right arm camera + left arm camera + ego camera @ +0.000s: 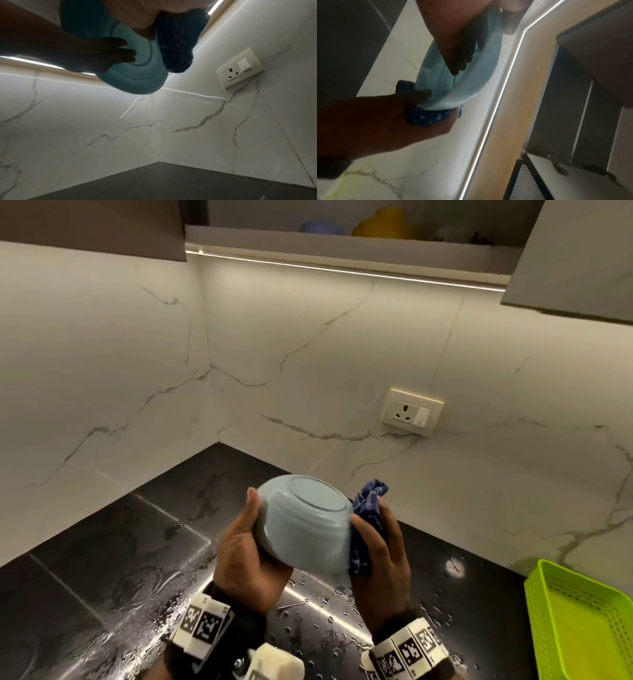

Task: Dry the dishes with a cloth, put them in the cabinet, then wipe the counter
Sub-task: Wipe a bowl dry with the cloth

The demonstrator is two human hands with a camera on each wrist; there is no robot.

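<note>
The black counter [102,577] below me is wet, with droplets and streaks. The cabinet [342,241] above stands open, with dishes already on its shelf. I hold the light-blue bowl [305,525] above the counter, base tilted up. My left hand [246,553] grips its rim, thumb outside, fingers [458,59] inside. My right hand [380,553] clutches the bunched blue cloth [368,515] against the bowl's outer wall. Step in hand, by my judgement: drying. Next: finish the wipe, then lift the bowl to the shelf.
</note>
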